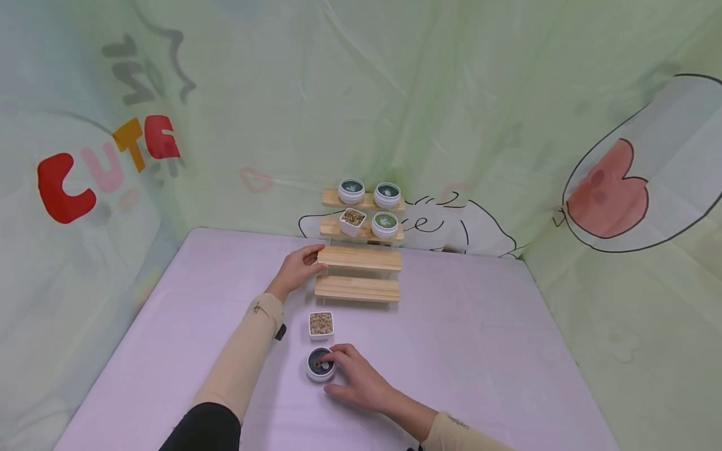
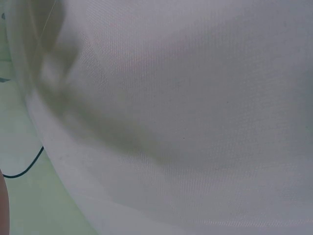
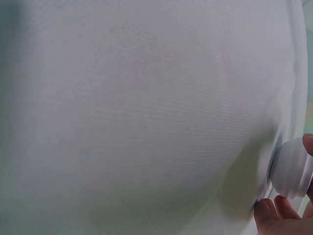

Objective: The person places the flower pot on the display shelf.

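At its left end, a tiered wooden display stand (image 1: 358,289) is gripped by my left hand (image 1: 296,268), the thumb in front of a plank and the fingers behind. My right hand (image 1: 361,379) is at a small round white pot (image 1: 317,378) on the table. Its index finger reaches over the dark top while the thumb stays off the wall. The right wrist view catches the white pot (image 3: 289,171) at the right edge with fingers (image 3: 276,220) around it. Just beyond it sits a square white pot (image 1: 321,337) filled with brownish bits.
Three round white pots and a square pot (image 1: 351,229) of brownish bits stand on the upper two tiers. A pale lilac cloth covers the table (image 1: 479,351). Printed fabric (image 1: 254,94) hangs behind the stand and along both sides.
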`<action>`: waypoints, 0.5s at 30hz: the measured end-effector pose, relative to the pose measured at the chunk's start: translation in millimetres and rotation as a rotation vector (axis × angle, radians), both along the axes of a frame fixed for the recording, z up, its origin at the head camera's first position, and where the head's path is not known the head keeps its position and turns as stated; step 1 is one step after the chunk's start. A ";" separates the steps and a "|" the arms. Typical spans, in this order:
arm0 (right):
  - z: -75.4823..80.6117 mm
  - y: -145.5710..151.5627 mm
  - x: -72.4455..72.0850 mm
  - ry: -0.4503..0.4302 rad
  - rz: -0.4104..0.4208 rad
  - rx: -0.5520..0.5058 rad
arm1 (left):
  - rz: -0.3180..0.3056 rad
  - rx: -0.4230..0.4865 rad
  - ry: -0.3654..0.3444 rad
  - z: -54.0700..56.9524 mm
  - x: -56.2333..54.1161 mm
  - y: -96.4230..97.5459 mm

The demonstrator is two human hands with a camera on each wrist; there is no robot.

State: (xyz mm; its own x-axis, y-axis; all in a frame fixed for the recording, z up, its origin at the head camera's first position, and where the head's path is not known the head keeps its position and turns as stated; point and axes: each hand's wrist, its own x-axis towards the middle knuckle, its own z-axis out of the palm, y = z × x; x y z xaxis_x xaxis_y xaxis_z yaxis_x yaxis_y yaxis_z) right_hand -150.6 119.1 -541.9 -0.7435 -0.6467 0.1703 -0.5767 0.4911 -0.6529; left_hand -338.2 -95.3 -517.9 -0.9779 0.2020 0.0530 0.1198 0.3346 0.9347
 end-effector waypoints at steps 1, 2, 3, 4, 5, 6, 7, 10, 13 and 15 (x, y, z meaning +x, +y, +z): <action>-0.3 -0.1 -0.3 0.000 -0.001 -0.001 | 0.001 -0.001 -0.003 0.3 0.1 -0.1; -0.4 -0.3 -0.6 -0.001 -0.002 -0.001 | 0.001 -0.003 -0.004 0.8 0.3 -0.1; -0.6 -0.5 -0.9 -0.002 -0.004 0.001 | 0.002 -0.005 -0.005 1.1 0.4 -0.2; -0.9 -0.9 -1.3 -0.001 -0.005 0.003 | 0.004 -0.009 -0.006 1.5 0.5 -0.2; -1.0 -1.4 -1.8 -0.002 -0.006 0.004 | 0.004 -0.011 -0.005 1.9 0.6 -0.2; -1.3 -1.9 -2.3 -0.005 -0.009 0.007 | 0.004 -0.013 -0.004 2.1 0.5 -0.1; -1.5 -2.5 -2.8 -0.010 -0.011 0.007 | 0.003 -0.015 -0.002 2.1 0.3 -0.1; -2.8 -4.5 -4.0 -0.023 -0.019 0.007 | 0.003 -0.020 0.004 2.3 0.1 0.1; -4.6 -5.9 -4.6 -0.037 -0.032 -0.002 | 0.003 -0.018 0.003 2.1 0.1 0.2; -5.9 -6.6 -4.5 -0.036 -0.043 -0.008 | 0.003 -0.016 -0.002 2.2 0.5 0.5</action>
State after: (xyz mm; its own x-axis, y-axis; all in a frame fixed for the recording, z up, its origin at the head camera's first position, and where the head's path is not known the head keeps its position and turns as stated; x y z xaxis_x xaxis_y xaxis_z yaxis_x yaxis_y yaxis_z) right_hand -155.1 112.5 -547.8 -0.7760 -0.6130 0.1484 -0.5316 0.5091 -0.6769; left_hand -337.7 -94.8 -515.7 -0.9786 0.1998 0.0482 0.1172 0.3496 0.9296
